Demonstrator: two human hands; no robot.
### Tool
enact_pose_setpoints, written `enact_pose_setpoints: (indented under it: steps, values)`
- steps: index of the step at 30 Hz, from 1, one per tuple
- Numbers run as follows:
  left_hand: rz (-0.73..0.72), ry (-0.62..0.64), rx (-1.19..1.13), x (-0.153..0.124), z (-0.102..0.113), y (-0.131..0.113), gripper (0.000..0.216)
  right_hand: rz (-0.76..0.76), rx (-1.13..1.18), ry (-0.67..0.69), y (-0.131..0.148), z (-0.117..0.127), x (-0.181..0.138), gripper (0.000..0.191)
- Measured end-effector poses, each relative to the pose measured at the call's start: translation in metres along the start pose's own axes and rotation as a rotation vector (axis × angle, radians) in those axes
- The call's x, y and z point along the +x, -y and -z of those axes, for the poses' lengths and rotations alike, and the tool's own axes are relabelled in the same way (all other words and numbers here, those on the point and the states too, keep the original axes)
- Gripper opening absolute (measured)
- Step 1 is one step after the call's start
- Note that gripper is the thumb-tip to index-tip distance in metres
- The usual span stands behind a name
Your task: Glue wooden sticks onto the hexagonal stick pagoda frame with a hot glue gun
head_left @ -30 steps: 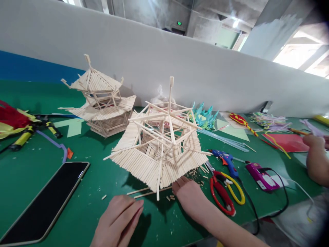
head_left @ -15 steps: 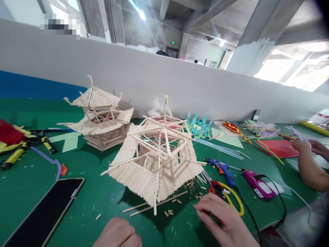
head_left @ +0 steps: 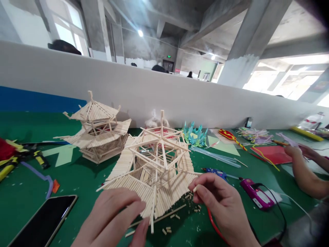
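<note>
A wooden-stick pavilion model (head_left: 164,192) stands in the middle of the green table, its lower roof covered in sticks and its top an open frame. In front of its left front side is my left hand (head_left: 110,219), thumb and fingers apart with nothing seen between them. My right hand (head_left: 221,202) is at the model's right corner, pinching a short piece of wooden stick (head_left: 195,188) between thumb and fingertips. Short cut stick pieces (head_left: 168,229) and long sticks lie under the front edge. My right hand mostly covers the scissors, whose red handle (head_left: 214,223) shows below it.
A finished-looking stick pagoda (head_left: 97,137) stands behind left, a phone (head_left: 43,219) at front left. Rightward are a blue glue gun (head_left: 216,172), a magenta power box (head_left: 257,193) with cables, and glue sticks (head_left: 216,156). Another person's hands (head_left: 295,154) work at far right.
Both hands have risen toward the model. My left hand has opened out from a curled shape, and a small stick piece now shows in my right fingertips. The camera view has tilted up.
</note>
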State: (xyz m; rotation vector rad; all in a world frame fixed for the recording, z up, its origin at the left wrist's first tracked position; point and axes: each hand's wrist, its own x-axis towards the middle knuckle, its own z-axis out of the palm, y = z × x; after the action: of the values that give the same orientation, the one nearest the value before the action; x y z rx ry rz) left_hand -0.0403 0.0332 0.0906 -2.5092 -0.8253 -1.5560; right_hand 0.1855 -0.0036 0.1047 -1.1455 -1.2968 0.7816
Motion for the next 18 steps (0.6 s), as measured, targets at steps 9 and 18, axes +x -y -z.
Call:
enact_pose_setpoints:
  steps: [9,18]
  values:
    - [-0.025,0.096,0.039,0.045,-0.026,0.009,0.024,0.067,-0.065,0.091,0.018,-0.009,0.049,0.004]
    - [0.019,0.097,0.02,0.047,-0.045,0.016,0.022,0.341,-0.357,0.159,0.007,-0.02,0.07,0.008]
